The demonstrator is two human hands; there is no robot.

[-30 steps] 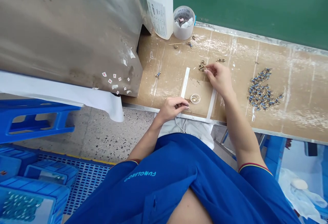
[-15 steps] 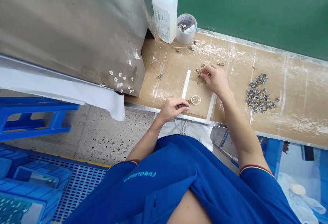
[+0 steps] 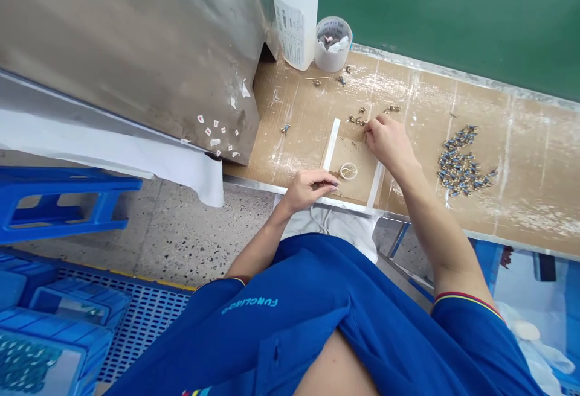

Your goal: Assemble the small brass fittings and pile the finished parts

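Note:
My left hand (image 3: 312,189) rests at the front edge of the cardboard-covered bench, thumb and fingers pinched together. Whatever lies in that pinch is too small to name. Just right of it sits a small round clear dish (image 3: 348,171) with a thin stick across it. Farther back, my right hand (image 3: 388,142) reaches down to the cardboard, its fingertips pressed together and partly hidden. Beside those fingertips lie several small brass-coloured metal pieces (image 3: 357,121). A large pile of small blue and brass-coloured pieces (image 3: 462,163) spreads out to the right.
A white bottle (image 3: 294,19) and a tape-roll cup (image 3: 333,52) stand at the back. On the left is a metal housing (image 3: 136,52) with small stickers. A blue stool (image 3: 67,203) and blue crates (image 3: 54,348) are on the floor at left. Green surface (image 3: 453,15) lies beyond the bench.
My right hand has shifted slightly right, away from the small brass-coloured pieces, which now show more. My left hand keeps its pinch by the dish. The whole view has moved a little.

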